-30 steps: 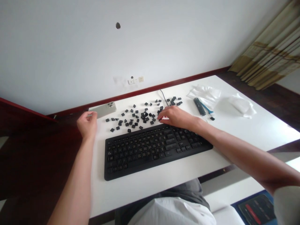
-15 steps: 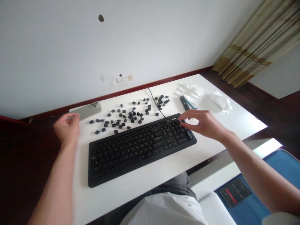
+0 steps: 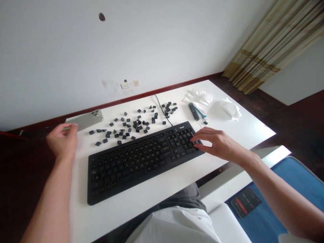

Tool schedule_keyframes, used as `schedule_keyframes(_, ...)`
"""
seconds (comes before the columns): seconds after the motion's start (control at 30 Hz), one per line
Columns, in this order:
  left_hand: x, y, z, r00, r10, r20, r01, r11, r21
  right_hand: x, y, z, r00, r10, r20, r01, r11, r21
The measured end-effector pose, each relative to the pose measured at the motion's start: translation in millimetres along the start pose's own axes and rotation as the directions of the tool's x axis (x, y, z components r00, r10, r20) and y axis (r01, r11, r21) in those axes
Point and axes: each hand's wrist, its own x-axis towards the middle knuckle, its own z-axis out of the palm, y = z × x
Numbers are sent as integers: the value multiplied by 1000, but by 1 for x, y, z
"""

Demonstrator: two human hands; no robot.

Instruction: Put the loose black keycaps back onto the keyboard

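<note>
A black keyboard (image 3: 136, 175) lies on the white table (image 3: 162, 189), with keys across its face. My right hand (image 3: 214, 141) is over the number pad at its right end. The thumb and fingers are apart, with their tips at the keys; I see nothing held between them. My left hand (image 3: 63, 138) is at the table's left edge, fingers curled together beside the near end of a grey phone (image 3: 87, 120). Whatever is inside those fingers, if anything, is hidden. Loose black keycaps (image 3: 138, 127) are scattered behind the keyboard.
A black tool (image 3: 193, 111) and a thin blue tool (image 3: 201, 113) lie behind my right hand, near one loose keycap (image 3: 205, 123). Clear plastic bags (image 3: 198, 98) are at the back right. A cable (image 3: 162, 108) runs backward. Another phone (image 3: 245, 202) rests on a blue seat.
My right hand has moved from the top of the number pad down toward its lower right keys. The view has shifted slightly; my left hand stays curled near the phone.
</note>
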Motion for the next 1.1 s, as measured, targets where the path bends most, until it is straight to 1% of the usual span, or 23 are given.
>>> schedule_keyframes(0.23, 0, -2, 0, 1000, 26, 9, -27, 1000, 4, -4, 1, 3, 998, 2, 68, 0, 999, -40)
schedule_keyframes(0.4, 1, -2, 0, 999, 28, 16, -28, 1000, 9, -4, 0, 2, 996, -10, 87, 16, 997, -69)
schedule_keyframes(0.63, 2, -4, 1, 999, 34, 13, -34, 999, 39, -4, 2, 2, 997, -16, 79, 20, 998, -52)
schedule_keyframes(0.97, 8, -17, 4, 998, 56, 0, -56, 998, 35, -3, 0, 2, 994, -13, 111, 22, 997, -77)
schedule_keyframes(1.1, 8, -18, 5, 998, 58, 3, -59, 998, 14, -3, 1, -1, 997, 2, 79, 2, 998, -60)
